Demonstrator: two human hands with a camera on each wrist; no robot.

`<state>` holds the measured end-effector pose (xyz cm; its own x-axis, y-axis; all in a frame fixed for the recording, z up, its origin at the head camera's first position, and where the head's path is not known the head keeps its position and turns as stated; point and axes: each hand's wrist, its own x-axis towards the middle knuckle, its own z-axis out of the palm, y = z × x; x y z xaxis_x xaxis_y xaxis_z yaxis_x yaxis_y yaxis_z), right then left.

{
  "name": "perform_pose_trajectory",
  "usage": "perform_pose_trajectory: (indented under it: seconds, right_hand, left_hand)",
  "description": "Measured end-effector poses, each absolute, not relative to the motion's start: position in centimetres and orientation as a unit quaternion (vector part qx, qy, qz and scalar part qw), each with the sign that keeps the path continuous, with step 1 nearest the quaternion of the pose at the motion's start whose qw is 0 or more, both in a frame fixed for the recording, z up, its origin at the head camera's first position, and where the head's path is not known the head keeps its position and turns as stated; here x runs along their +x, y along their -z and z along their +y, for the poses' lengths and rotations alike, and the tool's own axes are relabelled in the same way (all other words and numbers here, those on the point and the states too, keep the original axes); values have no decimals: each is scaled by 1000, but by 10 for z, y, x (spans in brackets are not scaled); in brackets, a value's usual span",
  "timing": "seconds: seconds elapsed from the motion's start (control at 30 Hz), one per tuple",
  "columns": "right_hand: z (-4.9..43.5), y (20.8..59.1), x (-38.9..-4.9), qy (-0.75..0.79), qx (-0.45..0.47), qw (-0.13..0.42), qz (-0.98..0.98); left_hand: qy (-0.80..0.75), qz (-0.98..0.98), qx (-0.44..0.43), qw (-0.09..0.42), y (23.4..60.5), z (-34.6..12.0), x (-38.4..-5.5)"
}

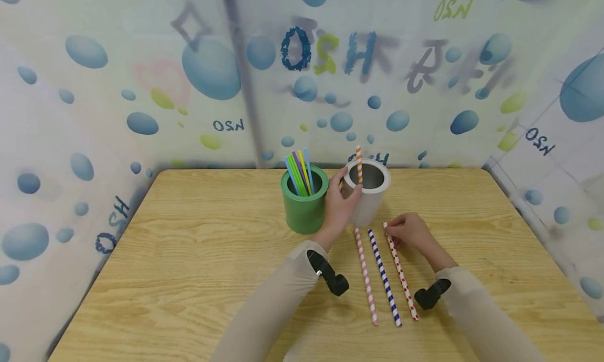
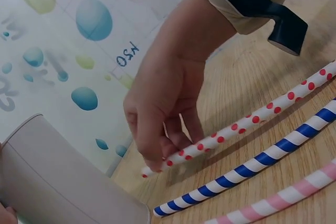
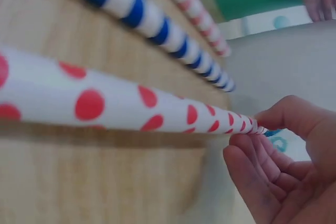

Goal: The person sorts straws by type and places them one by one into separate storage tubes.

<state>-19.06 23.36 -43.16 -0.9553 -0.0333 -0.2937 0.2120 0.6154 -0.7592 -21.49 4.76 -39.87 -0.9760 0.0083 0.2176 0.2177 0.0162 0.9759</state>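
Observation:
My left hand (image 1: 341,204) grips the light grey cup (image 1: 370,207) from its left side, thumb across the front near the rim. An orange-striped paper straw (image 1: 359,165) stands inside that cup. With thumb and fingertips, my right hand (image 1: 411,232) pinches the far end of a white paper straw with red dots (image 1: 402,278). In the left wrist view, that dotted straw (image 2: 252,120) slants up from the pinching fingers. To its left lie a blue-striped straw (image 1: 384,278) and a pink-striped straw (image 1: 365,275), side by side on the wooden table (image 1: 212,278).
A green cup (image 1: 304,215) stands just left of my left hand, holding several thin coloured straws (image 1: 298,170). Behind the table's back edge hangs a white backdrop (image 1: 155,89) with blue and green spots. Black wrist cameras (image 1: 332,278) are strapped over both sleeves.

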Motion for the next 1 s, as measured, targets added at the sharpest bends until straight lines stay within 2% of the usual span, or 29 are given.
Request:
perform_pose_trajectory:
  seconds: [0.43,1.0]
  right_hand:
    - [237,393,-191,494,-12,22,869]
    - [228,328,-207,480,-83,-54,872]
  left_hand:
    - [692,-713,-81,79,397,48,-214]
    - [678,-726,-75,87,397,49,-214]
